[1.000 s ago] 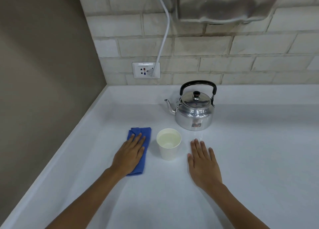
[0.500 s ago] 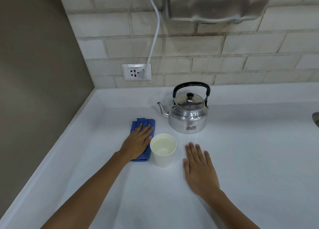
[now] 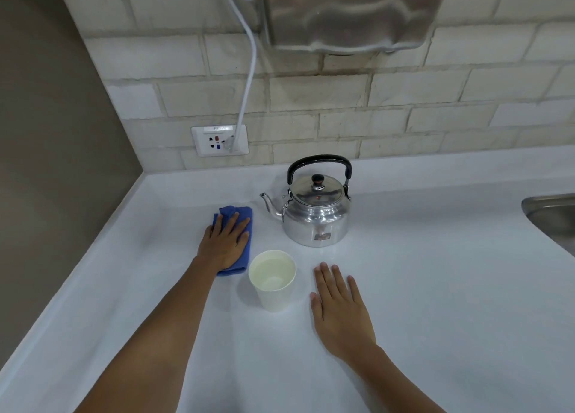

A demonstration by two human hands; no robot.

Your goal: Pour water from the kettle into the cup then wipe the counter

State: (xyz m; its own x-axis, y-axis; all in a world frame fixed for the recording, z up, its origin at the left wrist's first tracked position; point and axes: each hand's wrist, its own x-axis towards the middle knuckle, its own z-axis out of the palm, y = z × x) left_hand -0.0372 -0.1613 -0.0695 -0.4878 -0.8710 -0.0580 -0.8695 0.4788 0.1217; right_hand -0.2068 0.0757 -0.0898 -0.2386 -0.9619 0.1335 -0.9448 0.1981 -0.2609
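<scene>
A shiny metal kettle (image 3: 315, 220) with a black handle stands upright on the white counter (image 3: 435, 288), spout pointing left. In front of it a white paper cup (image 3: 273, 283) holds water. A folded blue cloth (image 3: 245, 223) lies left of the cup and kettle. My left hand (image 3: 224, 241) presses flat on the cloth, fingers spread, covering most of it. My right hand (image 3: 339, 307) rests palm down on the counter just right of the cup, holding nothing.
A steel sink (image 3: 553, 216) edge shows at the right. A wall socket (image 3: 220, 140) with a white cable (image 3: 249, 70) plugged in sits behind the cloth. A metal appliance (image 3: 351, 11) hangs on the brick wall above the kettle. A brown wall bounds the counter's left side.
My left hand has slid the blue cloth away from me, from beside the cup toward the kettle's spout. My right hand stays flat in place. The view shifted right, showing the sink.
</scene>
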